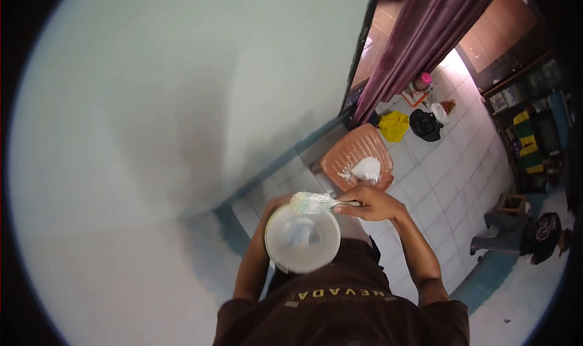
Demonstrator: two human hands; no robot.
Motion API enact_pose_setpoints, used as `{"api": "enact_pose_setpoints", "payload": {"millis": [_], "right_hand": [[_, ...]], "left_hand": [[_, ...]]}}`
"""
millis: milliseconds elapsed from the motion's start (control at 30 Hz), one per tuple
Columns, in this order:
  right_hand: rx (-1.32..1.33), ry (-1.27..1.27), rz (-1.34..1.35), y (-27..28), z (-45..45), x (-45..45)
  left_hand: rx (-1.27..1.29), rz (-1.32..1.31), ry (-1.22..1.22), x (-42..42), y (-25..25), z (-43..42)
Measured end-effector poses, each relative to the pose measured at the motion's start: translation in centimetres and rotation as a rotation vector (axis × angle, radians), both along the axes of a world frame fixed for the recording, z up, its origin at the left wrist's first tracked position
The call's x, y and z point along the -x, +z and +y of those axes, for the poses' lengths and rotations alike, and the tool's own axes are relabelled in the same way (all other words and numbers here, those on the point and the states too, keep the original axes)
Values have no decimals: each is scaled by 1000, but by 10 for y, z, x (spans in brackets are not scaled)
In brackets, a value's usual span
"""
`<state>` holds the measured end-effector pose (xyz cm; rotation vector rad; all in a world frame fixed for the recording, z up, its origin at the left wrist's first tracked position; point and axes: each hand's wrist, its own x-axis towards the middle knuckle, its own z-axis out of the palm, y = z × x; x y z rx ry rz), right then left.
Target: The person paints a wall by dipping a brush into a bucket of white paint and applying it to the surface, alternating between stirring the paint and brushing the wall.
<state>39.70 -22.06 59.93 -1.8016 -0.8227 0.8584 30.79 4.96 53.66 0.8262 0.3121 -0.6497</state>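
Note:
My right hand is closed round the handle of a paintbrush, whose pale, paint-coated bristles point left over the rim of a white bucket. Some whitish residue shows inside the bucket, held close in front of my dark shirt. Behind its upper left rim, my left hand holds the bucket, with most of the fingers hidden.
A pale wall fills the left. On the tiled floor lie an orange tray with white material, a yellow bag and a black bag. A purple curtain hangs behind. Another person is at the right.

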Motion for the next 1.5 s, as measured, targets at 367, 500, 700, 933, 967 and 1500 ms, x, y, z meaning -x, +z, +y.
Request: {"api": "enact_pose_setpoints", "payload": {"millis": [367,500,700,933,967,1500], "right_hand": [[294,300,-423,45,37,34],[358,322,-606,32,72,45],[354,332,-687,12,71,49],[689,215,-700,28,66,64],[695,216,-699,23,69,67],[604,243,-744,-25,88,106]], "left_hand": [[-253,-474,-137,-27,16,10],[-106,131,-531,-87,-77,-4],[-200,-44,-653,-98,-62,-21],[-143,-69,-608,-85,-62,-33],[-137,-70,-609,-85,-61,-36],[-129,-12,-666,-59,-55,-45]]}}
